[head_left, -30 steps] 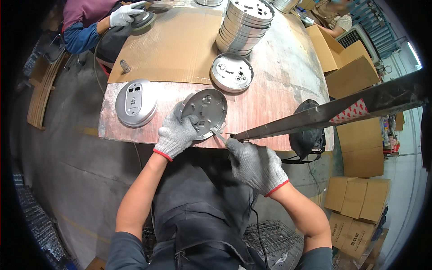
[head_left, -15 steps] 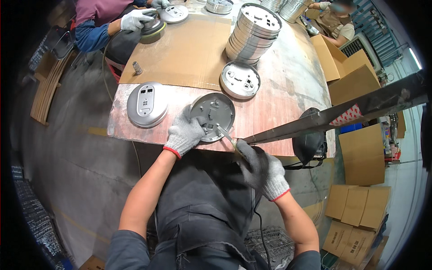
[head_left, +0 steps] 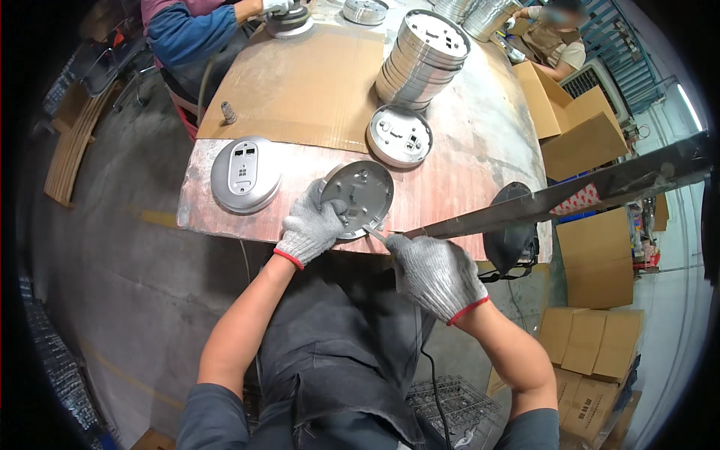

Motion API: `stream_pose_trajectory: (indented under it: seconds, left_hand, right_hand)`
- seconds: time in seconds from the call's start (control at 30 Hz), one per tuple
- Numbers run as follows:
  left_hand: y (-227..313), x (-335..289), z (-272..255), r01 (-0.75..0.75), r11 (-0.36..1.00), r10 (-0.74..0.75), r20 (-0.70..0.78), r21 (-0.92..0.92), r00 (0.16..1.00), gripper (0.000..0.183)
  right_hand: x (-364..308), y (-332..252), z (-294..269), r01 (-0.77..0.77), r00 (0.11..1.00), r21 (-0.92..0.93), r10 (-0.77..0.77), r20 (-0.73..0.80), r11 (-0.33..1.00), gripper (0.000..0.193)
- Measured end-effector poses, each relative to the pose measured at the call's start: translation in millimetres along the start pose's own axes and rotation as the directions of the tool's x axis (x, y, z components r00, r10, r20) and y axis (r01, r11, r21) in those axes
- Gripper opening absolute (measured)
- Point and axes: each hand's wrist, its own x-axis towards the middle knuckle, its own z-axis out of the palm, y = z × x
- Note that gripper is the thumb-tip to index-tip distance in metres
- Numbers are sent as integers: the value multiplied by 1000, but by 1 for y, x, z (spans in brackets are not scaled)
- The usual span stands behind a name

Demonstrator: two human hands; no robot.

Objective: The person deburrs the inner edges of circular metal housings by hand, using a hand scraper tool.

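Note:
My left hand, in a grey knit glove with a red cuff, grips the left rim of a round, shallow grey metal cover. The cover is tilted at the table's near edge, its inside with small posts and cutouts facing me. My gloved right hand is closed round a thin, flat metal hand tool. Its tip meets the lower part of the cover near the rim; its handle is hidden in the glove. Left of the cover lies a silver round housing with an oval plate. Another round cover rests beyond, inside up.
A tall stack of round metal covers stands behind. A cardboard sheet carries a small metal fitting. A dark metal bar crosses the right side near a black object. A co-worker's gloved hand holds a round sander.
The cover has tilted up more steeply, and my right hand has turned with the tool toward the cover's lower rim. The co-worker's sander has moved right, onto a round cover.

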Motion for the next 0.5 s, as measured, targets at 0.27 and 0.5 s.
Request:
stream_pose_trajectory:
  seconds: [0.27, 0.5]
  left_hand:
    - [5, 18, -1, 183, 936, -203, 36, 301, 979, 35]
    - [33, 27, -40, 220, 944, -259, 138, 247, 956, 43]
  right_hand:
    - [-33, 15, 60, -152, 975, 161, 175, -138, 975, 34]
    - [-46, 18, 58, -166, 974, 258, 199, -106, 952, 42]
